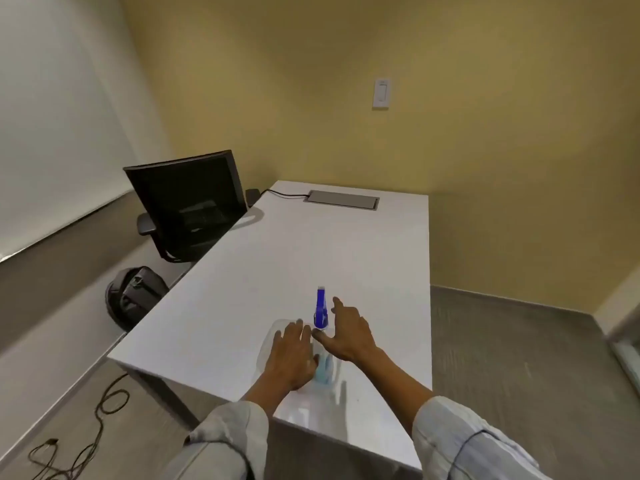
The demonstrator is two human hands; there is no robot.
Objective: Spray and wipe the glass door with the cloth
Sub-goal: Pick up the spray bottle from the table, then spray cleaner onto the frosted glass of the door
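A spray bottle stands on the white table (346,244) near its front edge, with a blue trigger head (320,310) and a clear body holding pale blue liquid (325,370). My right hand (348,332) is spread beside the blue head, thumb and fingers on either side of the neck, not closed on it. My left hand (292,356) lies flat with fingers apart on a pale, blurred cloth (275,329) just left of the bottle and hides most of it. The hand also covers part of the bottle's body.
A black office chair (187,202) stands at the table's left side, with a dark backpack (135,297) on the floor near it. Cables (104,403) trail over the floor at the lower left. A grey cable box (342,200) sits at the table's far end. A glass edge (628,355) shows at far right.
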